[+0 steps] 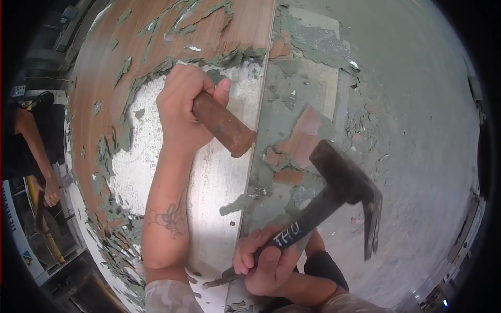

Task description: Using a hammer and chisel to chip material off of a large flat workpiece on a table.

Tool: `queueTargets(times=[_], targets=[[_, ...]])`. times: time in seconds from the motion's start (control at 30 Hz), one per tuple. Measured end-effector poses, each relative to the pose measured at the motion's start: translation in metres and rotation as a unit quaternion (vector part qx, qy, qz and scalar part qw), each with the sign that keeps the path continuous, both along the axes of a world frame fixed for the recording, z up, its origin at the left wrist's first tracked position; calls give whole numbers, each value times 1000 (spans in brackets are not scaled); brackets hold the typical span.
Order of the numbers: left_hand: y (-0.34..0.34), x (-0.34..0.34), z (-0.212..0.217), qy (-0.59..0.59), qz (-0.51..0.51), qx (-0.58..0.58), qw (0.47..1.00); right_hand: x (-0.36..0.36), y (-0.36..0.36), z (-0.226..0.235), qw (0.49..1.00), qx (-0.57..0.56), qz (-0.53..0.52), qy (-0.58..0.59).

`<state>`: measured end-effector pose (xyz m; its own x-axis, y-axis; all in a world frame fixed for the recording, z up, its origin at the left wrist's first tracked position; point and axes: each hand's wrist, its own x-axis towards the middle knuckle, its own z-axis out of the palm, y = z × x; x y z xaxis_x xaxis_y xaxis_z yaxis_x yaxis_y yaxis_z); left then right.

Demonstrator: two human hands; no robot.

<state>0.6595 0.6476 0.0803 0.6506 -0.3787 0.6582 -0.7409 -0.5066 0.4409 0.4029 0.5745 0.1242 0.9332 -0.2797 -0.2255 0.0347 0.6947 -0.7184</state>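
My left hand [182, 99] is closed around a thick rust-brown bar [224, 125], its worn blunt end pointing down to the right. The bar's other end is hidden by my fingers. That hand rests at the ragged edge of a peeling green-grey and brown layer [203, 36], over a bare whitish surface [209, 182]. In the lower middle, my right hand [269, 266] grips a claw hammer [344, 182] by its dark handle, which carries white marks. The hammer's head is raised to the right, apart from the bar. A narrow end of the handle [222, 279] sticks out below my right hand.
A straight seam [253, 172] runs between the whitish surface and a grey-green surface [412, 135] on the right. Broken flakes [120, 250] lie at the lower left. At the far left, another person's hand [51, 192] holds a brown bar beside machinery.
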Motion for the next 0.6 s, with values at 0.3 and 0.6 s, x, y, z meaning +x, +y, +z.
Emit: queueTargets(times=[0.3,0.6], targets=[[7,5,-5,-42,-3,14,999,-14,-1,-12,971,229,-26,-59],[7,5,-3,18,58,8,998,8,46,-19,989,148,4,-14]])
